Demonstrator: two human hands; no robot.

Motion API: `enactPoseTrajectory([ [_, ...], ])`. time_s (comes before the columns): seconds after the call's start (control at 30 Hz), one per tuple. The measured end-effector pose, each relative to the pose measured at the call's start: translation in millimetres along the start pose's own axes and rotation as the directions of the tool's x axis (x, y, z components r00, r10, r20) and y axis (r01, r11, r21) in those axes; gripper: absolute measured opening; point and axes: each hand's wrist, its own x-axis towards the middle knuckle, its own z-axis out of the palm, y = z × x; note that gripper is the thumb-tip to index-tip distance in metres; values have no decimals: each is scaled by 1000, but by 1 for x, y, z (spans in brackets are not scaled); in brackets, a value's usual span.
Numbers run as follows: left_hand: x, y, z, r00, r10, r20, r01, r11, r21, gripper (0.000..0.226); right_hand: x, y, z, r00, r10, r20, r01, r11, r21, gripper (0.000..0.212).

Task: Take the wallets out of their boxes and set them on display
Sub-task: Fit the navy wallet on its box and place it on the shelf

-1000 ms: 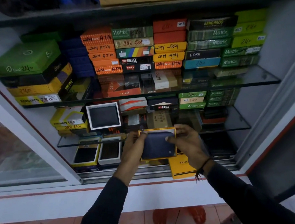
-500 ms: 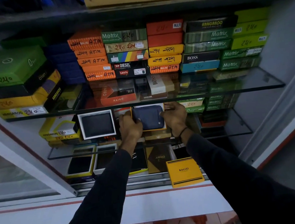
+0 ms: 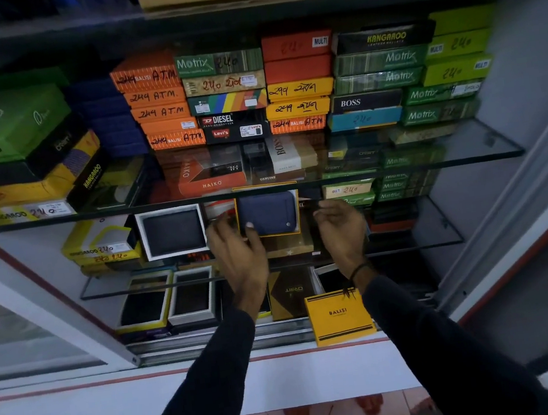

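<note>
A dark blue wallet (image 3: 268,213) stands upright in its open yellow-rimmed box (image 3: 264,185) on the middle glass shelf (image 3: 442,241), leaning against boxes behind it. My left hand (image 3: 236,250) is at its lower left corner with fingers apart, the thumb over the wallet's front. My right hand (image 3: 341,230) is open just right of the box, not touching it. The yellow Balisi lid (image 3: 339,316) lies at the cabinet's front edge. A black wallet in a white box (image 3: 172,231) stands displayed to the left.
Stacks of closed wallet boxes fill the upper glass shelf (image 3: 487,157). On the bottom shelf lie two open boxes with dark wallets (image 3: 143,306) (image 3: 192,295) and a brown box (image 3: 290,291). A sliding glass door (image 3: 21,324) stands at the left.
Both hands lifted the boxed blue wallet from low in front up onto the middle shelf. The right hand has let go and drawn back; the left has loosened.
</note>
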Motion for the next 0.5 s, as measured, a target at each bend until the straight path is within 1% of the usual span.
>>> enactPoseTrajectory([
  [0.03,-18,-1,-3,994,89,-61,-89,996,12,32,-12,4,-13,998,-64,-20,62,997,-53,18],
  [0.07,-41,-3,-4,976,208,-71,-207,978,19,24,-25,12,-28,992,-116,-46,111,989,-97,14],
  [0.1,-66,-6,-2,937,348,-21,-348,938,7,16,-39,20,-42,981,-177,-85,165,977,-136,12],
  [0.13,-91,-10,1,871,483,92,-483,875,-26,13,-52,32,-58,968,-219,-121,195,964,-181,11],
  [0.17,-114,-16,7,777,579,249,-585,809,-54,14,-63,45,-71,966,-222,-134,189,956,-224,11],
  [0.2,-133,-20,17,676,600,428,-642,765,-58,23,-72,62,-83,976,-180,-125,141,952,-271,9],
  [0.23,-146,-25,28,590,537,603,-655,755,-30,41,-78,78,-92,991,-90,-97,55,946,-320,5],
  [0.27,-155,-30,39,529,423,736,-646,762,26,65,-81,95,-99,997,33,-64,-56,919,-390,5],
  [0.3,-158,-33,52,496,309,811,-632,770,94,88,-80,111,-106,986,164,-29,-159,882,-444,11],
  [0.33,-158,-36,63,473,207,856,-619,770,156,106,-77,123,-110,953,302,4,-269,853,-447,15],
  [0.37,-155,-35,71,452,127,883,-609,767,202,119,-73,129,-112,899,437,35,-389,832,-396,19],
  [0.4,-152,-32,79,434,73,898,-601,766,229,127,-68,132,-115,835,549,50,-503,796,-336,25],
  [0.43,-149,-29,86,427,48,903,-595,767,241,129,-63,133,-115,778,625,61,-582,755,-303,29],
  [0.47,-145,-25,90,426,46,904,-587,774,238,129,-57,137,-116,744,663,86,-617,731,-292,30],
  [0.5,-141,-22,93,426,52,903,-573,788,225,129,-53,141,-118,730,675,112,-622,723,-302,29],
])
